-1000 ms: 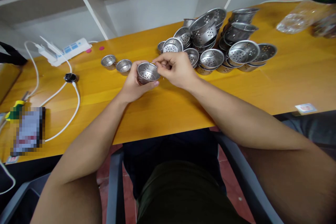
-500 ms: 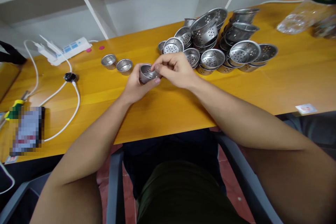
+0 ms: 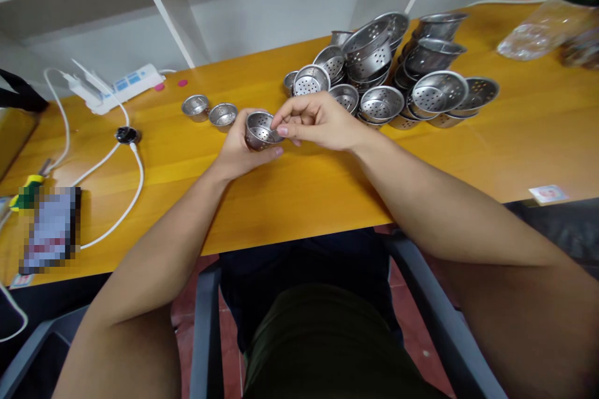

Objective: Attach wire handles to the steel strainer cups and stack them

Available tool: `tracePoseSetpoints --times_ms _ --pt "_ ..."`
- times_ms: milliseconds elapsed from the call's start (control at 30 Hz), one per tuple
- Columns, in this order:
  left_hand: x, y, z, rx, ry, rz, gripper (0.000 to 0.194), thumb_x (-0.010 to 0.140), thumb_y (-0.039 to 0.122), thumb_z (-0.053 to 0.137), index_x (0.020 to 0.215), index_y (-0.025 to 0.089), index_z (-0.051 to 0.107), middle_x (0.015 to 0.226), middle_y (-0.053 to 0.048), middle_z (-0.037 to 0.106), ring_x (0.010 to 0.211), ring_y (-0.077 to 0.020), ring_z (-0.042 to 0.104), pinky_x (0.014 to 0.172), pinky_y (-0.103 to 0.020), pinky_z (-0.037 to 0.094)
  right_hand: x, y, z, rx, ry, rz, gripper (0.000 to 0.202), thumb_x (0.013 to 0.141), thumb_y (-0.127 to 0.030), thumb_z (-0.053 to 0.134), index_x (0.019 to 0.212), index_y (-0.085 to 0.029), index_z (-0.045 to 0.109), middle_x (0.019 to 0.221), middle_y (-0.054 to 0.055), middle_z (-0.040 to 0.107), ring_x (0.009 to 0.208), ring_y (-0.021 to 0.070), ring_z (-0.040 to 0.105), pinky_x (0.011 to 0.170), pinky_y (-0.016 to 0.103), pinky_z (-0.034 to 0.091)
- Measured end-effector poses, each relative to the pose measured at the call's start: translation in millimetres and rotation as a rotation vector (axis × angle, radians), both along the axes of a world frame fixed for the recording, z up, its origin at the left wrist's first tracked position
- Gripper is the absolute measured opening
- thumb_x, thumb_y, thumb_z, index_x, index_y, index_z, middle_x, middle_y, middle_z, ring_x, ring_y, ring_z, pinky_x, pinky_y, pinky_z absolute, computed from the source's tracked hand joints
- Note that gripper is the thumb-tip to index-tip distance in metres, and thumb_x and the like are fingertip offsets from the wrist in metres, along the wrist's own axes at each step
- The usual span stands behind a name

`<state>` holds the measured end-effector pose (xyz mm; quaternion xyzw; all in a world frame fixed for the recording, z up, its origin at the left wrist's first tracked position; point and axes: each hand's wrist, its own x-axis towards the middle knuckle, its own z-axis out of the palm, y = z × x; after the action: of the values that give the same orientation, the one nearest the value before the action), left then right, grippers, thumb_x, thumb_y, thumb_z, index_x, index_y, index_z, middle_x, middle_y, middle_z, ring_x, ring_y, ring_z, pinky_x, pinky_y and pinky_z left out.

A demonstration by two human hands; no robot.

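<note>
A small perforated metal cup (image 3: 260, 131) is gripped in my left hand (image 3: 238, 148), its open mouth tilted toward me. My left fingers wrap behind it, and the thumb lies along its near side. The thumb and index finger of my right hand (image 3: 318, 121) pinch the cup's right rim; whether anything tiny sits between them is hidden. Just left of my left hand, two similar small cups, one nearer (image 3: 223, 116) and one farther (image 3: 195, 107), stand on the wooden table (image 3: 290, 199).
Beyond my right hand are stacked perforated metal bowls (image 3: 381, 103) of several sizes. A white power strip (image 3: 131, 88) with cables lies at the left, near a pixelated flat object (image 3: 50, 230). A clear plastic bottle (image 3: 538, 34) lies at the far right.
The cup and my left hand have shifted slightly left and up. My right fingertips have changed position a little at the rim. The view has moved slightly.
</note>
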<state>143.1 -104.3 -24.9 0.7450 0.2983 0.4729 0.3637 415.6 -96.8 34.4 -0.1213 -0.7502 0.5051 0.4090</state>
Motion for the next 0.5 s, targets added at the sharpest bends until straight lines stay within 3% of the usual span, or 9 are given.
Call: tracePoseSetpoints --times_ms 300,500 --pt "-0.7 4.2 -3.5 0.071 0.026 0.036 0.097 0.086 0.090 0.114 0.148 0.031 0.069 0.134 -0.008 0.080 0.121 -0.0299 0.086 0.107 -0.049 0.075 0.8 1.1 -3.1 -0.001 -0.011 -0.006 0.054 0.113 -0.067 0.102 0.121 -0.015 0.091 0.089 0.001 0.082 0.064 0.0080 0.064 0.059 0.022 0.049" --pt "0.0 0.8 3.7 0.072 0.052 0.068 0.098 0.082 0.086 0.118 0.145 0.029 0.070 0.129 -0.007 0.082 0.113 -0.0296 0.086 0.101 -0.049 0.076 -3.7 -2.2 -2.8 -0.018 0.002 0.014 0.058 0.098 -0.067 0.115 0.109 -0.018 0.085 0.080 -0.004 0.073 0.068 0.0108 0.062 0.063 0.023 0.051"
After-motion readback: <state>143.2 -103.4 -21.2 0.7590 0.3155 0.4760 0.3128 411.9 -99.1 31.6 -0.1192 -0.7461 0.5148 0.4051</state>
